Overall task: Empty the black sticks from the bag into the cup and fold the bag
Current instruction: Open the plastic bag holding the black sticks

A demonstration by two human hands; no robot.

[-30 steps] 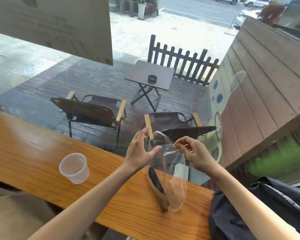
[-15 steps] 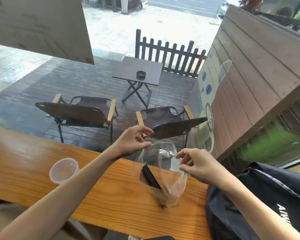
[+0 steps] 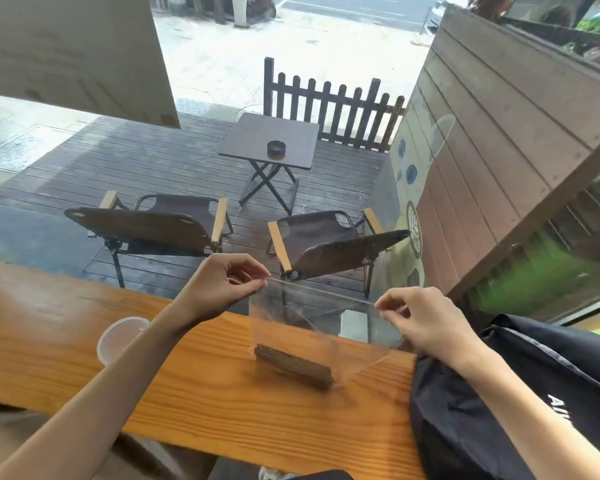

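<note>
Wooden worktop (image 3: 194,382) runs along a window facing a deck with chairs; only the head view is available. We note the left hand (image 3: 219,289) and right hand (image 3: 426,327) each pinching an upper corner of the clear bag (image 3: 312,320), stretching its top edge taut between them above the worktop. The black sticks (image 3: 293,366) lie as a bundle at the bag's bottom, resting on the worktop. The cup (image 3: 116,339) stands left of the bag, partly behind the left forearm, apparently empty. A dark garment (image 3: 499,393) lies at right. Against half a second ago, the hands have drawn apart, the bag has gone from slack and bunched to flat, and the sticks have tipped from upright to lying. We judge the mouth is not yet open; nothing has been poured.
</note>
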